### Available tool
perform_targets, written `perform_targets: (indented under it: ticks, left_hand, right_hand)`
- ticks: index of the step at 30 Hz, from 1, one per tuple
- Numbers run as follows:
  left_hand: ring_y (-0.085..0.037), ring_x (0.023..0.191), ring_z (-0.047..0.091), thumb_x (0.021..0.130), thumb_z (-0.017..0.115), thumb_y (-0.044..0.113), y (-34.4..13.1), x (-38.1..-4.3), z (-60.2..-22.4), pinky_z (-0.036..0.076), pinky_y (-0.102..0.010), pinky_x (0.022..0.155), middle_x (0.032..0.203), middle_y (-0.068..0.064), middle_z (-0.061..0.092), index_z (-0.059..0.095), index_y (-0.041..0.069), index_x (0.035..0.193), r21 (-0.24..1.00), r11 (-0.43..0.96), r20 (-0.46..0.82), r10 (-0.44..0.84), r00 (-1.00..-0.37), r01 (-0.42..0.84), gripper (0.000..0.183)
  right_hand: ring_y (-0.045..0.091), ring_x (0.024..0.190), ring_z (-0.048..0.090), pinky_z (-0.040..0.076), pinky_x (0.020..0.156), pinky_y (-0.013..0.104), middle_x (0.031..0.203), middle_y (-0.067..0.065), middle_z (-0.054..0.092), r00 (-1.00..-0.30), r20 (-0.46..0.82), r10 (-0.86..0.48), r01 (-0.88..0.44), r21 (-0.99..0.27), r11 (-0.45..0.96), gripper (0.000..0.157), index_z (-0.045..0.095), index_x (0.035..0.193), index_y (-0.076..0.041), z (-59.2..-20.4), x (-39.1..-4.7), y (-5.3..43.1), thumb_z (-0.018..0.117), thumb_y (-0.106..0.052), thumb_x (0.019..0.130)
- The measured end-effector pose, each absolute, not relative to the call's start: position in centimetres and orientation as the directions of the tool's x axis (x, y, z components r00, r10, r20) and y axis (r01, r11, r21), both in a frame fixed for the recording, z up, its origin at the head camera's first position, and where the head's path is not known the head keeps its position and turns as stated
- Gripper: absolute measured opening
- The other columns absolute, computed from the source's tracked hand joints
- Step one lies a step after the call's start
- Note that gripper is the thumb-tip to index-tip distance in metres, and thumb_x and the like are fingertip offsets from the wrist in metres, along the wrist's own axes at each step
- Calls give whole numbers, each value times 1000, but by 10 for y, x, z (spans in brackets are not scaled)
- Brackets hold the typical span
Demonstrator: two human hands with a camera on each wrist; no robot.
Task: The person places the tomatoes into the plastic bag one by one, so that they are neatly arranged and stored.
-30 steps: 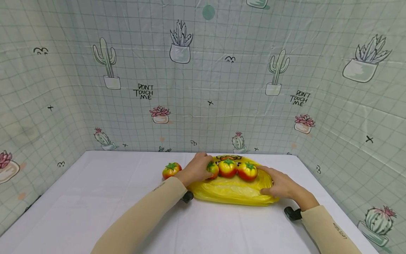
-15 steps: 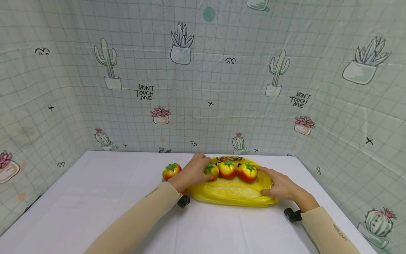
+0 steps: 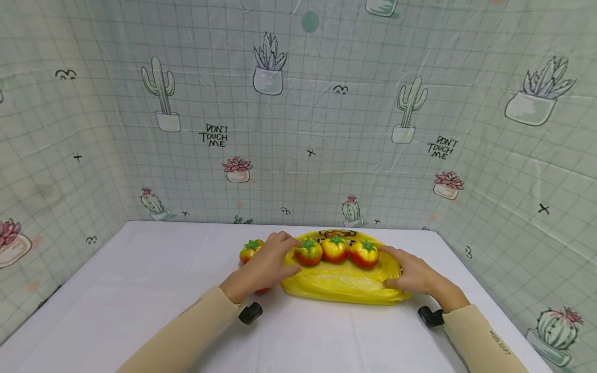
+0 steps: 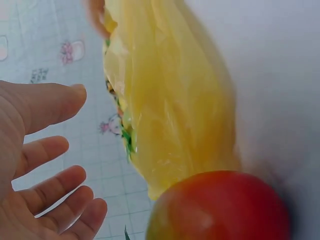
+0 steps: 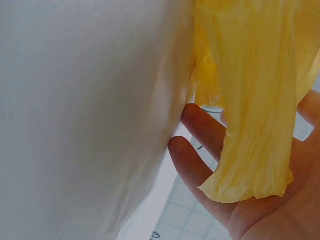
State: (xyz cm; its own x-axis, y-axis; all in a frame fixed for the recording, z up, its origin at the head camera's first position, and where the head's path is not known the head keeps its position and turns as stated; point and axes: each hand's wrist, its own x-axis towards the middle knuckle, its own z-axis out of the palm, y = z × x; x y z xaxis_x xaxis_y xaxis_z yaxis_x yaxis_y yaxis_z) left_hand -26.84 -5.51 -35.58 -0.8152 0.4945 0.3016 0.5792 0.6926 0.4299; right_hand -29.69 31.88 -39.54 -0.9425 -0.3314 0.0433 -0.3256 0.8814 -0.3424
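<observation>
A yellow plastic bag (image 3: 340,287) lies on the table with three red-and-yellow tomatoes (image 3: 335,249) in a row on it, green tops up. My left hand (image 3: 264,265) is just left of the leftmost of these tomatoes, thumb and fingers spread, holding nothing. Behind that hand sits another tomato (image 3: 251,250). A further red tomato (image 4: 222,212) is close below the hand in the left wrist view, mostly hidden in the head view. At the bag's right end rests my right hand (image 3: 415,272), fingers extended round it and touching the plastic; a loose bag edge (image 5: 255,165) hangs before its palm.
White cloth covers the table (image 3: 154,280). A cactus-printed grid sheet (image 3: 289,129) hangs behind and at both sides. Black wrist cameras sit under the left wrist (image 3: 250,313) and right wrist (image 3: 430,316).
My left hand has let go of the leftmost tomato on the bag and drawn back to the left and toward me. The right hand has stayed in place.
</observation>
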Motion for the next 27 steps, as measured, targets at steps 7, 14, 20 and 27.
perform_targets:
  ticks: [7,14,20,27]
  left_hand:
    - [-20,108,47,82,74,28,-65,-256,-363,43,-38,95,116,-2,54,62,15,120,367,707,362,489,-793,604,42]
    - [-21,107,49,80,77,26,-75,-250,-371,44,-39,95,114,-2,55,63,13,120,361,694,412,481,-774,623,44]
    - [-20,104,51,76,80,25,-84,-250,-378,46,-37,91,110,-2,56,65,9,115,309,698,474,475,-741,645,44]
    - [-19,102,51,74,82,25,-95,-252,-378,45,-39,94,108,-2,57,66,11,113,332,709,488,435,-756,622,44]
  right_hand:
    - [44,127,41,32,97,67,143,19,42,-947,35,-320,-313,-338,888,83,38,145,-17,-395,-297,319,74,-36,74]
    - [44,127,40,31,97,68,144,19,42,-948,27,-316,-306,-345,887,84,37,146,-18,-397,-298,319,74,-37,73]
    - [44,127,40,32,97,68,143,18,42,-949,25,-315,-304,-343,889,84,37,145,-18,-397,-298,319,75,-37,73]
    - [43,127,41,32,97,67,143,18,43,-946,33,-322,-313,-346,885,83,38,145,-18,-397,-299,320,74,-36,73]
